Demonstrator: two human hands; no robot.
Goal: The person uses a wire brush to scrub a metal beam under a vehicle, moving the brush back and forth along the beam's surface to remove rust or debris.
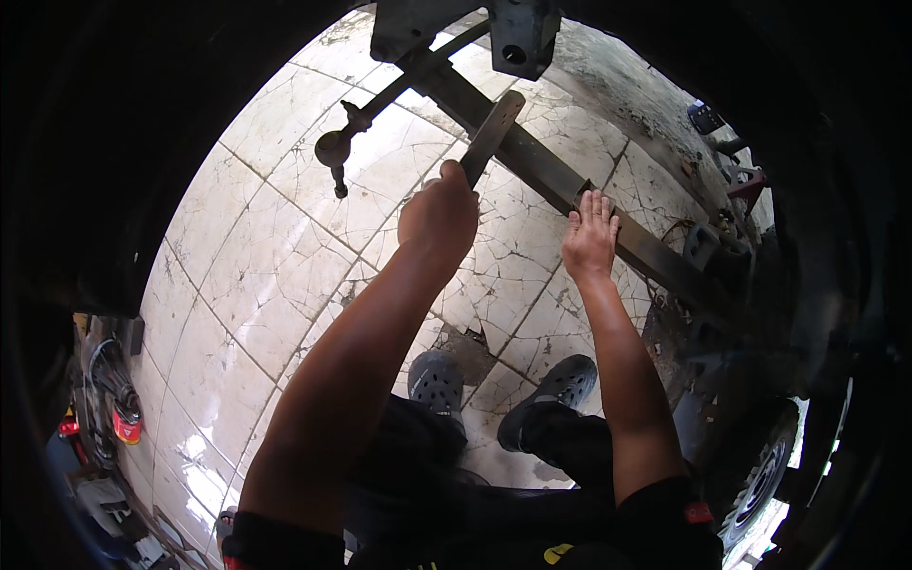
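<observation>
The fingers of the left hand point(439, 215) are closed around the near end of the strip point(493, 135). The strip's long axis points forward and right, across the beam point(544, 173); contact between the two cannot be confirmed. The right hand point(591, 245) is nearer the beam: its fingers lie extended on the beam, gripping nothing. A rod point(388, 96) projects left of the beam.

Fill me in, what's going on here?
A person's left hand grips a flat metal bar, its free end overlapping the long metal beam in view; whether they touch is unclear. The right hand lies open on the beam. A rod with a rounded joint extends leftward above the cracked tile floor.
</observation>
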